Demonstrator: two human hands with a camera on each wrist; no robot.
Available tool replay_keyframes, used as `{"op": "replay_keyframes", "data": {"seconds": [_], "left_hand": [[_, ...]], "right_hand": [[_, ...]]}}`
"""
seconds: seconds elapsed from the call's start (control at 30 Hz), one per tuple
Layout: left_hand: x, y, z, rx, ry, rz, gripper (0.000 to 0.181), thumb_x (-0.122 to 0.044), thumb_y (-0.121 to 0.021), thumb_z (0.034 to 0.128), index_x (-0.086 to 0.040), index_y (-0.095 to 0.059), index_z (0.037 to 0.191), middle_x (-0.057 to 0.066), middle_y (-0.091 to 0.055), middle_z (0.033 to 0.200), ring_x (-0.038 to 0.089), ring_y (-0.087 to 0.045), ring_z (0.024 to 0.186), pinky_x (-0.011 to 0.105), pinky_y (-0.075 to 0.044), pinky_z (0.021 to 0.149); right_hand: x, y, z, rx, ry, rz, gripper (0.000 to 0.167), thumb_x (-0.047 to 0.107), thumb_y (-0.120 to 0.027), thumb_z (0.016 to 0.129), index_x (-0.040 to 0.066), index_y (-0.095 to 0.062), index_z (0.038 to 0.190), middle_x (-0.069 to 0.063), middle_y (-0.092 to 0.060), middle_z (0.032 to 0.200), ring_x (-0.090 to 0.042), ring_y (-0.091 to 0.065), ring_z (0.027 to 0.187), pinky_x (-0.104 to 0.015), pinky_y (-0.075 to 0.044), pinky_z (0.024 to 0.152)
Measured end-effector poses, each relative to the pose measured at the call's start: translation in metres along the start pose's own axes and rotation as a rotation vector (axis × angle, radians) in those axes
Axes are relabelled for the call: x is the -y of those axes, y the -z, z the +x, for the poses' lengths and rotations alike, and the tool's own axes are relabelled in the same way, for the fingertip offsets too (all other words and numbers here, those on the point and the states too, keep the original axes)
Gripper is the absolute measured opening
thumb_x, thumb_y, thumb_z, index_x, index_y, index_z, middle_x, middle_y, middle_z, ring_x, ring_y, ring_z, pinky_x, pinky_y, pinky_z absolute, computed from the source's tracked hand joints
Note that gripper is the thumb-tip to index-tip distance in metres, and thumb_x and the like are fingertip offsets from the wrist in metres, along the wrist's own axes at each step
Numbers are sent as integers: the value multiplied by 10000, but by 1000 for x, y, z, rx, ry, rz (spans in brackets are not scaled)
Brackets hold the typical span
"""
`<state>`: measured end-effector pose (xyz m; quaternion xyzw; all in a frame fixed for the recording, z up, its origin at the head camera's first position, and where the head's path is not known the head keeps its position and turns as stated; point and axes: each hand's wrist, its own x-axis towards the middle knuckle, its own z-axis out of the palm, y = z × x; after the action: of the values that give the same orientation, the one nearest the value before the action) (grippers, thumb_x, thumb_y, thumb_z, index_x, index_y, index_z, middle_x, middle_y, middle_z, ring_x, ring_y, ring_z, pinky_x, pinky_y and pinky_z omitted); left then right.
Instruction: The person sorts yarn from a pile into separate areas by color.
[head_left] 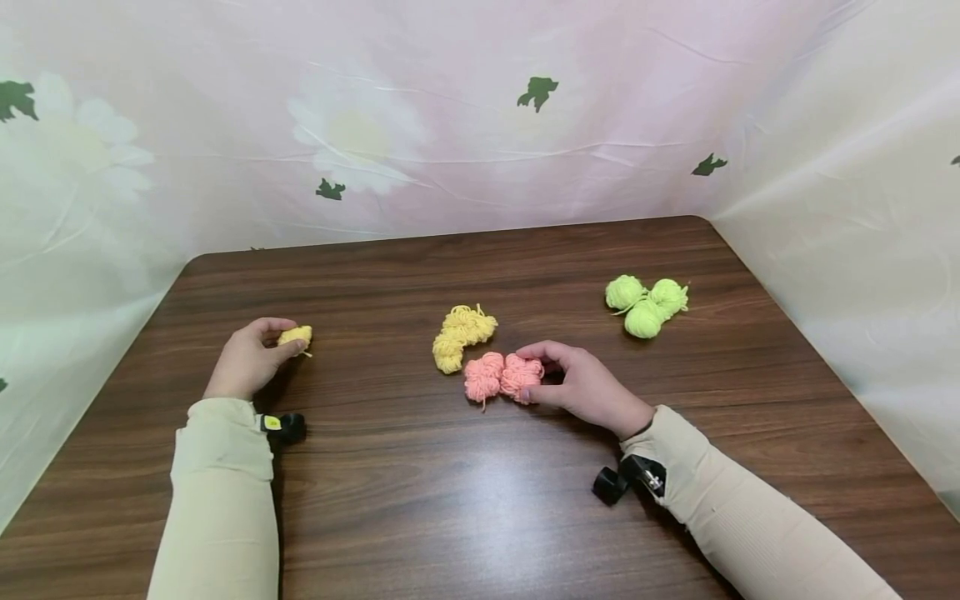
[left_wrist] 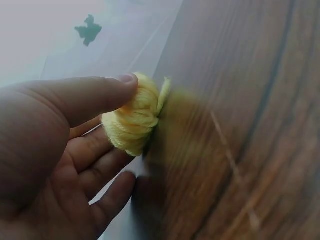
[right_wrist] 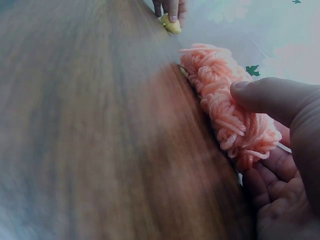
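At the left of the table, my left hand (head_left: 247,360) pinches a small yellow yarn ball (head_left: 296,337) between thumb and fingers. The left wrist view shows that yarn ball (left_wrist: 132,120) close to the wood, a loose strand on its far side. Near the middle, my right hand (head_left: 581,385) grips the right one of two pink yarn balls (head_left: 521,377), thumb at the near side. The other pink yarn ball (head_left: 483,377) lies against it on the left. Just behind, several yellow yarn balls (head_left: 459,336) sit in a bent cluster.
Three light green yarn balls (head_left: 646,306) lie grouped at the back right of the brown wooden table (head_left: 390,492). A pale floral cloth (head_left: 465,175) hangs along the back and both sides. Each wrist carries a small black camera (head_left: 611,485).
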<state>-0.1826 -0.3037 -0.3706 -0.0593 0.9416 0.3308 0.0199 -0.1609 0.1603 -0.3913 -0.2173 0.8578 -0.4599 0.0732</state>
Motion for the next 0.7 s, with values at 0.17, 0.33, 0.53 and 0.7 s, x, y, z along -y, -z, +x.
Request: {"op": "replay_keyframes", "data": {"seconds": [0.17, 0.33, 0.53, 0.7], "left_hand": [[1, 2, -1, -24, 15, 5, 525, -334, -626, 1002, 18, -527, 1379, 296, -538, 1339, 400, -537, 1139, 401, -484, 821], [4, 3, -1, -31, 22, 18, 541, -349, -624, 1001, 20, -518, 1383, 311, -520, 1356, 401, -535, 1116, 438, -480, 829], [6, 3, -1, -23, 24, 24, 562, -366, -621, 1000, 23, -505, 1390, 325, -496, 1380, 422, -521, 1148, 501, -464, 882], [6, 4, -1, -13, 11, 13, 576, -368, -624, 998, 25, -498, 1400, 333, -482, 1397, 437, -506, 1183, 509, -460, 896]], "right_hand": [[0, 0, 0, -3, -1, 2, 462, 240, -842, 826, 176, -673, 1251, 10, -693, 1149, -177, -636, 1027, -406, -496, 913], [0, 0, 1, -6, -3, 1, 466, 249, -844, 824, 172, -674, 1250, 7, -693, 1152, -181, -635, 1033, -413, -493, 918], [0, 0, 1, -4, -8, -3, 469, 259, -846, 823, 173, -673, 1250, 9, -693, 1150, -180, -633, 1034, -408, -493, 916], [0, 0, 0, 3, -15, -2, 474, 275, -845, 824, 182, -671, 1255, 9, -690, 1147, -184, -630, 1032, -409, -492, 912]]}}
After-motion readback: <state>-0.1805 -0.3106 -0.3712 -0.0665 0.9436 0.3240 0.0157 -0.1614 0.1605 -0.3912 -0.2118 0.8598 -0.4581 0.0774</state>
